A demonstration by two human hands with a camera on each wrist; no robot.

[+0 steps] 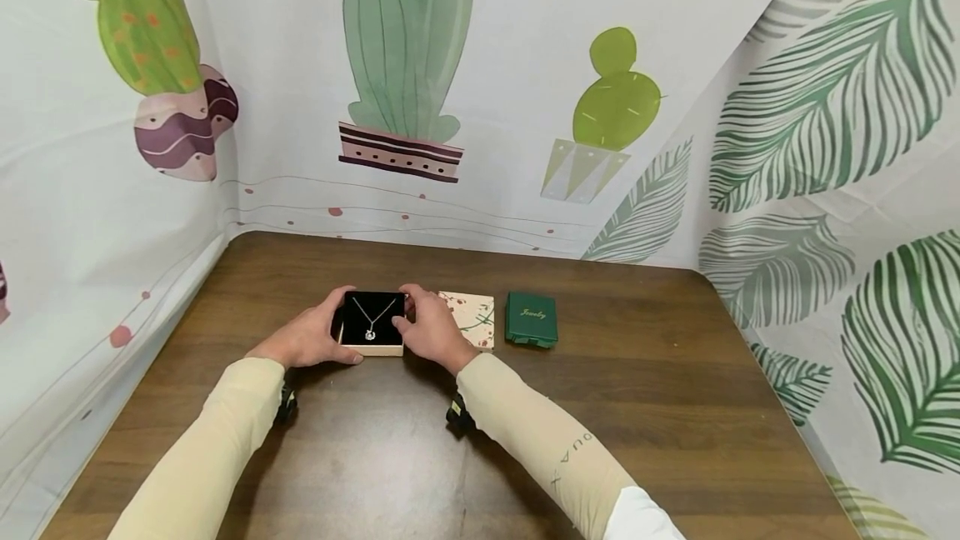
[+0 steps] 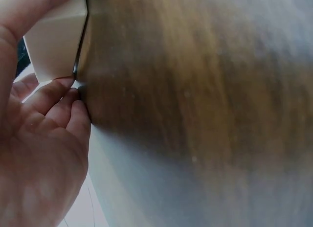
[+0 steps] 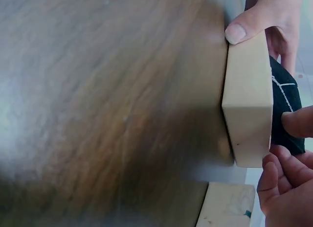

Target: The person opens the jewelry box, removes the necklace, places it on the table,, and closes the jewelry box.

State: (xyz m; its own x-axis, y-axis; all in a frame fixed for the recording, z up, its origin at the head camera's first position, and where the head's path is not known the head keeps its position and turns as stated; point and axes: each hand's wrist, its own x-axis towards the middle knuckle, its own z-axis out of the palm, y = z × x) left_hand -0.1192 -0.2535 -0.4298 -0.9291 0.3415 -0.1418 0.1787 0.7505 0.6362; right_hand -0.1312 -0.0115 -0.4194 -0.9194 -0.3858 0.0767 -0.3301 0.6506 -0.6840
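A small cream jewelry box (image 1: 384, 351) sits on the table. Inside it is a black padded insert (image 1: 356, 330), and a silver necklace (image 1: 370, 334) with a round pendant is laid over the insert. My left hand (image 1: 318, 335) grips the box from the left, thumb at the front corner and fingers round the far side. From the right, my right hand (image 1: 435, 330) pinches the insert, its thumb on the black face. In the right wrist view the insert (image 3: 282, 130) stands up past the rim of the box (image 3: 247, 75).
To the right of the box lies a cream floral-patterned lid (image 1: 477, 319), partly behind my right hand. Farther right is a green box (image 1: 531, 317) marked "Jewelry". The brown wooden table (image 1: 637, 407) meets printed cloth hangings (image 1: 510, 107) at the back and sides.
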